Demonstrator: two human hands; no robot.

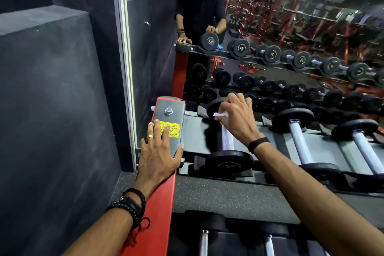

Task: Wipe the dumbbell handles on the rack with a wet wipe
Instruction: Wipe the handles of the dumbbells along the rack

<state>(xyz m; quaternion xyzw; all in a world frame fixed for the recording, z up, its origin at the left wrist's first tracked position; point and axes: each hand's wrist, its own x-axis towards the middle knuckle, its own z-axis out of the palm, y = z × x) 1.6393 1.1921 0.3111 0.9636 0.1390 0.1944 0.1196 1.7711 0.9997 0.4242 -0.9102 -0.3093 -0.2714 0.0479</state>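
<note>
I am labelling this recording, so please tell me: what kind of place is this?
Most likely a gym. A tiered rack holds dumbbells, a wall mirror reflects red machines, and a yellow sticker mentions returning weights.

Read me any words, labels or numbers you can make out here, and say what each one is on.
"...NDLY RETURN ... WEIGHTS ... SE", partly covered by the left hand: yellow sticker on the rack end plate.
Mirrored dumbbell heads: white lettering, too blurred to read.
Near dumbbell head: embossed marks, unreadable.

1. One head-worn wide-angle view, looking forward and down, close over the dumbbell rack (207, 131) at arm's reach.
2. It faces a wall mirror (270, 27) just behind the rack.
</note>
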